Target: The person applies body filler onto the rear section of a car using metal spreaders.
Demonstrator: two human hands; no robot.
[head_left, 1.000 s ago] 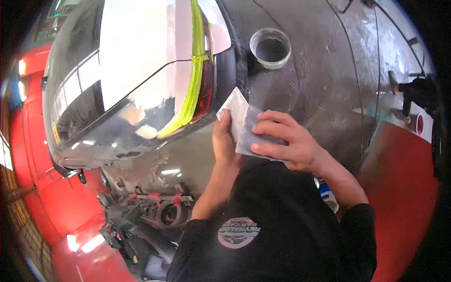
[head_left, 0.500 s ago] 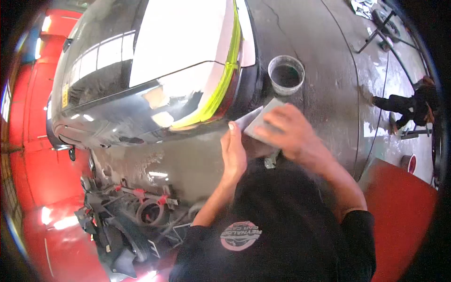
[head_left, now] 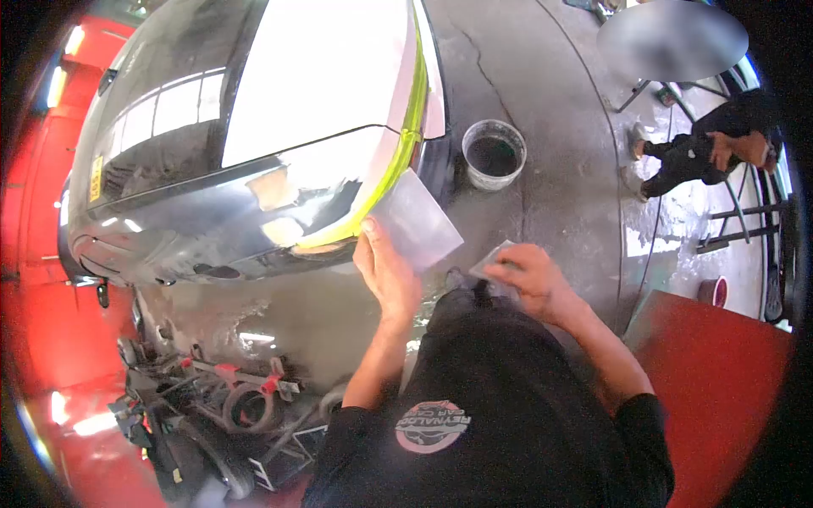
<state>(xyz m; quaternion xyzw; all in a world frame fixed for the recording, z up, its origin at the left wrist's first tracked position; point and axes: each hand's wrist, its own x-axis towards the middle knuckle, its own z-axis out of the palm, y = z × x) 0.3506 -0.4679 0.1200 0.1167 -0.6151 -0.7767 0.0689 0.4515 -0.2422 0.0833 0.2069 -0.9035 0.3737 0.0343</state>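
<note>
My left hand (head_left: 388, 269) is closed on the edge of a pale grey, flat, rectangular sheet (head_left: 415, 220), thumb on its face. The sheet overlaps the car's rear corner in view; whether it touches the car I cannot tell. Lower and to the right, my right hand (head_left: 533, 279) pinches a small, thin grey piece (head_left: 494, 258), its material unclear. Beyond the hands stands a dark car (head_left: 195, 233) with bare and beige patches on its bodywork. Yellow-green tape (head_left: 385, 182) runs along the edge of its white-covered area.
A bucket (head_left: 494, 182) of dark liquid stands on the wet floor. Loose car parts (head_left: 246, 406) lie at lower left. A red panel (head_left: 703, 381) is at lower right, near a small red-rimmed tub (head_left: 713, 292). Another person (head_left: 703, 152) in dark clothes is at upper right.
My hands have moved apart; the right one went down, away from the sheet at the left. The pale sheet now shows its full face. The other person's arms have come into view.
</note>
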